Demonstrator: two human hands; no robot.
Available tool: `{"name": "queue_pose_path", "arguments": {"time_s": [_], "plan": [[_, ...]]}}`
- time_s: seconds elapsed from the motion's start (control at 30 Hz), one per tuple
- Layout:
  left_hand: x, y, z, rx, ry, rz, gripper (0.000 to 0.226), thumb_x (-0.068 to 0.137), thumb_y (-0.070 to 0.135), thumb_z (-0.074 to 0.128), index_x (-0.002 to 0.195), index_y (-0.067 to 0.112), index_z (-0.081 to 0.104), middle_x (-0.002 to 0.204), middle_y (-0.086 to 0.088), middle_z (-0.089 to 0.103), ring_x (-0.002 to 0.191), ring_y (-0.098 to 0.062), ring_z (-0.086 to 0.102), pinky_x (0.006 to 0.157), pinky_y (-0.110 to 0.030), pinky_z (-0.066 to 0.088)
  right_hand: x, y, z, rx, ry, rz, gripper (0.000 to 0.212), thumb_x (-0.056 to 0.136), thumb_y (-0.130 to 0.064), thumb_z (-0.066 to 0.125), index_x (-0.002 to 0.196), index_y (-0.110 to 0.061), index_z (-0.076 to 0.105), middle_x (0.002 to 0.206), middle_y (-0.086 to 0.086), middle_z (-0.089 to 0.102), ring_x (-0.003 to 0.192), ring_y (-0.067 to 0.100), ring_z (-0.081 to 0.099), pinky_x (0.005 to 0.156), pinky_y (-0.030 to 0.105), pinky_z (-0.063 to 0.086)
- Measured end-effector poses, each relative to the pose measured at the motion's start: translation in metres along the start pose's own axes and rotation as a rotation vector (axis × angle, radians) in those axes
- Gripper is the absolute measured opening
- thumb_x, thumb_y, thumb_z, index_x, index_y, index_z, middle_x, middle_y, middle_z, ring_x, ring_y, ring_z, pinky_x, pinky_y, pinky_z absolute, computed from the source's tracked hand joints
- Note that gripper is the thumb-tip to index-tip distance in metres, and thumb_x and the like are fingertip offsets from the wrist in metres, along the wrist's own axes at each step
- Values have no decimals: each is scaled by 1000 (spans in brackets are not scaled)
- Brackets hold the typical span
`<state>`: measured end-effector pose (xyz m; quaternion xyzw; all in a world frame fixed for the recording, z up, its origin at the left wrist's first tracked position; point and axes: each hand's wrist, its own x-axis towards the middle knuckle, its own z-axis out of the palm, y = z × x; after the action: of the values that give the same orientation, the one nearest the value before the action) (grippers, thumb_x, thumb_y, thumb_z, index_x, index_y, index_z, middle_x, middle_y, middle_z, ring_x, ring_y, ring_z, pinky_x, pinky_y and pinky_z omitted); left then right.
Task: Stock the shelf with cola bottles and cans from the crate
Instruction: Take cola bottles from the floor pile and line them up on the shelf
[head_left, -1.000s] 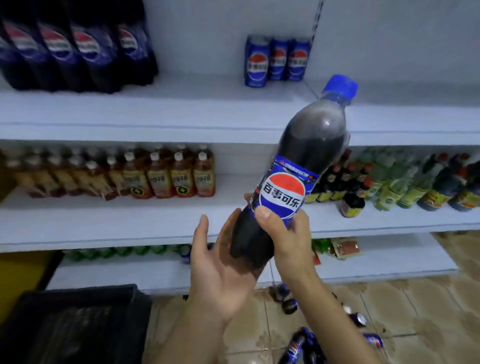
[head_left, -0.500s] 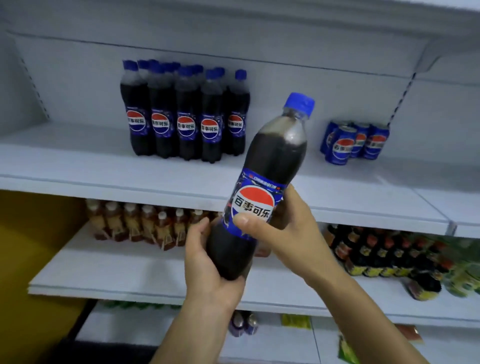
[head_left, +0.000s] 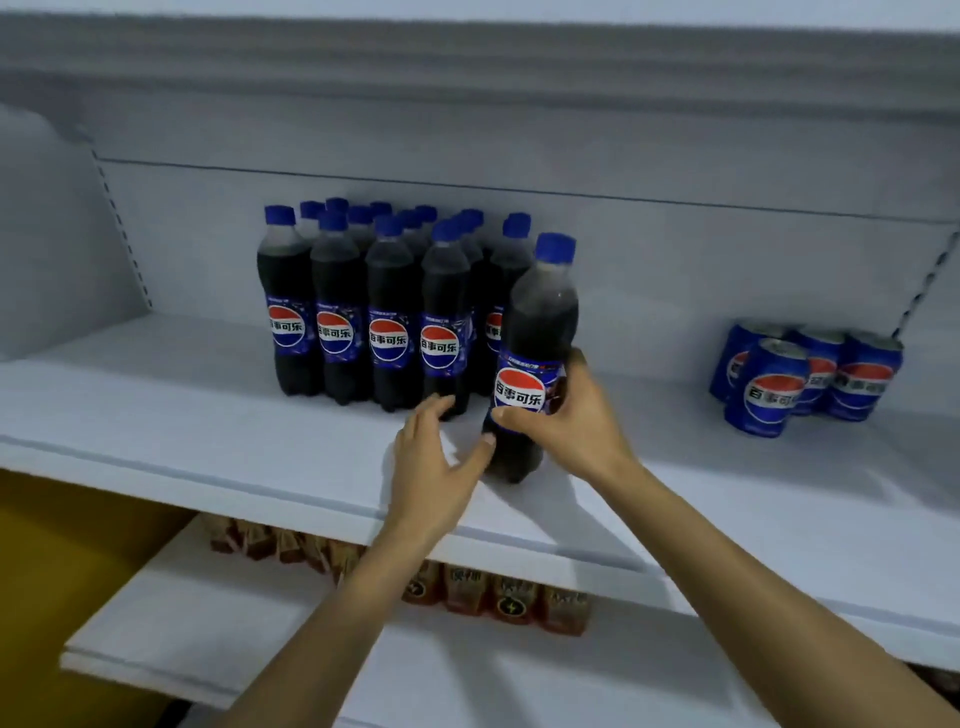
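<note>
Clamped in the grip of the right hand (head_left: 569, 423), cola bottle (head_left: 543, 317) near upright at the shelf (head_left: 208, 410) front, just right of the stocked row (head_left: 387, 312); left hand (head_left: 434, 467) spread, thumb touching its base.

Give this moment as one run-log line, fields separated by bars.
right hand: grips cola bottle | left hand: open, beside its base | placement: upright, right of bottle group

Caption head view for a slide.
Right hand grips a cola bottle at the shelf beside stocked bottles; left hand touches its base.
</note>
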<state>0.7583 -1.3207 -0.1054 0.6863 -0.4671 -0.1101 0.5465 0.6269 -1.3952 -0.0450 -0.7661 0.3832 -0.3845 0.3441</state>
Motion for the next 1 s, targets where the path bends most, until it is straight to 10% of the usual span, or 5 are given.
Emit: {"name": "queue_pose_path", "arguments": {"time_s": [0.37,1.0], "plan": [[59,-20,38,346,117,159,118,65,42,83,153,16,8,160,-9,9,146,-27,16,113,-49,30,78,32,25,-36,-39,-24,81,66,-36,84,133,-27,38,123,-6,63,106,17,64,87,32,52],[55,-28,40,349,104,251,84,74,27,78,146,26,35,159,-10,-1,145,-34,13,112,-42,27,91,57,48,53,44,-121,82,71,-35,81,140,-28,38,130,-3,52,113,10,55,93,27,48]]}}
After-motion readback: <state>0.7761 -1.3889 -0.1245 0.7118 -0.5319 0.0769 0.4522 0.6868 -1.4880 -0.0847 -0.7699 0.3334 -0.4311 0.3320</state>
